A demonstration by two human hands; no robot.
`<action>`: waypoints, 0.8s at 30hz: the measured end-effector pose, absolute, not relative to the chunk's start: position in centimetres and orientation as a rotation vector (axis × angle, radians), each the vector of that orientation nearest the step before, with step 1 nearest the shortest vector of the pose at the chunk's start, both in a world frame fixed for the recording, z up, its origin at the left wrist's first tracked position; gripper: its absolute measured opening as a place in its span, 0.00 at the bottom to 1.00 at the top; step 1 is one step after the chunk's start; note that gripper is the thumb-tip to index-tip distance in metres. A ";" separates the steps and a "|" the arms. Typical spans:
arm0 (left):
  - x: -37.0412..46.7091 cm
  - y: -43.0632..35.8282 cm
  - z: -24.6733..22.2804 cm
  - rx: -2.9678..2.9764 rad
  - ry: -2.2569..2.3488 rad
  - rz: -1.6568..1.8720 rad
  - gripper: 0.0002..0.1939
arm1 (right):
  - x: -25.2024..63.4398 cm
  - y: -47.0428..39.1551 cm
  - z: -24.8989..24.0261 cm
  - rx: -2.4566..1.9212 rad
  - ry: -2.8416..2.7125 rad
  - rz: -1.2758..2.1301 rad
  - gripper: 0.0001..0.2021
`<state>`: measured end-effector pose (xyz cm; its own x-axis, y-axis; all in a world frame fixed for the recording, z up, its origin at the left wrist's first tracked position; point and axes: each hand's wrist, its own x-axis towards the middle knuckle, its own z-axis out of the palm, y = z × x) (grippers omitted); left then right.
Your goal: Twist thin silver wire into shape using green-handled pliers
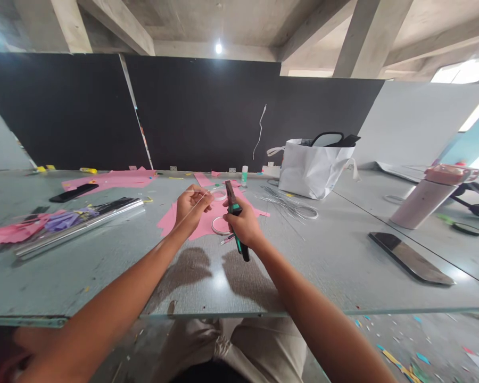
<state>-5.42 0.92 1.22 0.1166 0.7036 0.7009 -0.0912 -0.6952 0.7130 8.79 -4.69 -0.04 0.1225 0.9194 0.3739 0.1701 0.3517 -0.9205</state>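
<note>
My left hand (191, 208) is raised over pink paper (168, 219), its fingers pinched on a thin pale wire (197, 204). Close on its right, my right hand (245, 221) grips black and green pliers (234, 207), whose jaws point up and away from me. Between the hands, a white roll of tape (219, 225) lies on the paper, and a second ring-shaped roll (218, 196) shows behind. A small cutter (227, 239) is partly hidden by the pliers.
Loose wires (289, 205) and a white bag (313, 170) stand right of the paper. Farther right are a phone (411, 258) and a pink bottle (421, 202). On the left lie a foil roll (80, 227), crumpled paper (22, 227) and another phone (74, 192). A glue stick (244, 176) stands behind.
</note>
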 end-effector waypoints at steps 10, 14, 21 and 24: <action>-8.1 1.1 2.7 2.845 0.632 2.154 0.04 | 9.5 -4.9 0.7 -1.074 -1.259 0.831 0.15; -8.7 1.4 3.3 2.898 0.735 2.290 0.05 | 9.4 -5.0 0.6 -1.073 -1.292 0.831 0.14; -8.9 0.8 3.4 3.111 0.823 2.146 0.01 | 9.3 -5.1 0.4 -1.099 -1.371 0.822 0.14; -9.1 1.0 3.7 3.092 0.775 2.116 0.02 | 9.3 -5.2 0.4 -1.112 -1.387 0.824 0.15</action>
